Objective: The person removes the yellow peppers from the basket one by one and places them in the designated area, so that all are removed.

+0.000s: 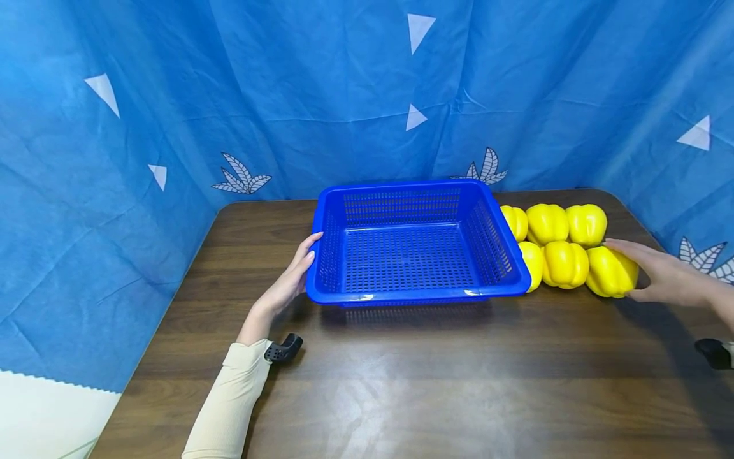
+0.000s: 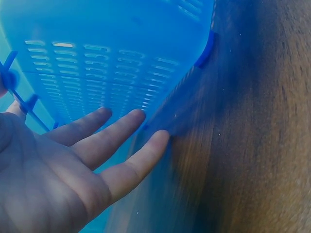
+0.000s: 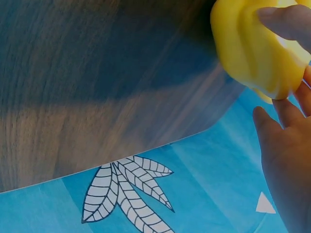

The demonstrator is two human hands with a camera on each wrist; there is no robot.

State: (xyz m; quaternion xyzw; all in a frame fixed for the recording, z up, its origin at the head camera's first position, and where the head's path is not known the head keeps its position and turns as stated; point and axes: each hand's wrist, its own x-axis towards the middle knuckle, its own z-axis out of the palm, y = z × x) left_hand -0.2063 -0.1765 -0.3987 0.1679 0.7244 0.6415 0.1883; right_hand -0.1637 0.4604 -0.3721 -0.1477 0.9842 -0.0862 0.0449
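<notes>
A blue plastic basket (image 1: 401,297) with slotted walls stands on the wooden table. At its left side my left hand (image 1: 289,278) holds the rim, and in the left wrist view that hand's other fingers (image 2: 114,138) spread along the outer wall. Several yellow bell peppers lie in two rows right of the basket, the leftmost ones partly hidden by its rim. My right hand (image 1: 668,274) grips the front-row bell pepper (image 1: 612,273) at the right end. In the right wrist view the thumb lies across this bell pepper (image 3: 243,48), with fingertips on its opposite side.
Brown wooden tabletop (image 1: 401,382) stretches in front of the basket. A blue curtain (image 1: 344,95) with white triangles and leaf prints hangs behind the table and along its sides. The back-row bell peppers (image 1: 547,223) sit close against the front row.
</notes>
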